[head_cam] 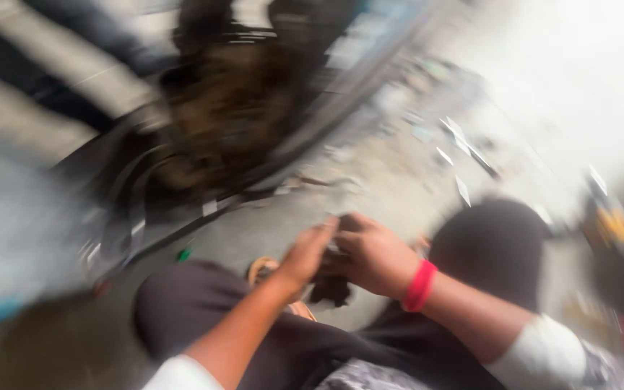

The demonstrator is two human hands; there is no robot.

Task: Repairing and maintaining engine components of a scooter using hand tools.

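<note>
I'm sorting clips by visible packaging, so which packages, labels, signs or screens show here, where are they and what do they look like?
None can be made out as a package, label, sign or screen: the picture is heavily blurred.
Pale scraps: on the grey ground beyond the hands, small, flat, white; kind unclear.
Dark object: between the left hand and right hand, blackish, shape unclear.
Wristband: on the right wrist, red.

Red wristband (pixel 419 286) on right wrist, white sleeves (pixel 539 355) beside it, dark trousers (pixel 182 307) left of wristband, dark small object (pixel 332 287) near wristband, grey ground (pixel 391 180) above, green speck (pixel 183 254) far left, yellow patch (pixel 615 225) right of wristband.
</note>
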